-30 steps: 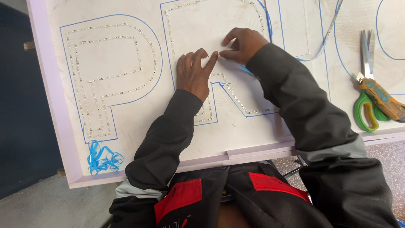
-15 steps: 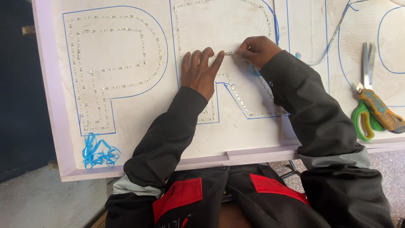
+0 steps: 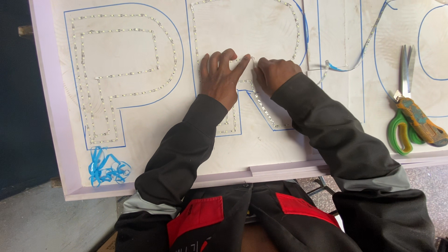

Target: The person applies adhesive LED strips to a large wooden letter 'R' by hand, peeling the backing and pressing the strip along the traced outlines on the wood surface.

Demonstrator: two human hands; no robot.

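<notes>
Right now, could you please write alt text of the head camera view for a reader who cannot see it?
The left hand and right hand press a thin dotted light strip onto a white board with blue-outlined letters. Green-and-orange scissors lie right; a tangle of blue film lies lower left.

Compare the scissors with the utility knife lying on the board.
The scissors have green loop handles and long bare blades pointing up the board; the utility knife has an orange-and-teal body and lies slanted across the scissors' handles. Both rest right of the right hand, untouched.
</notes>
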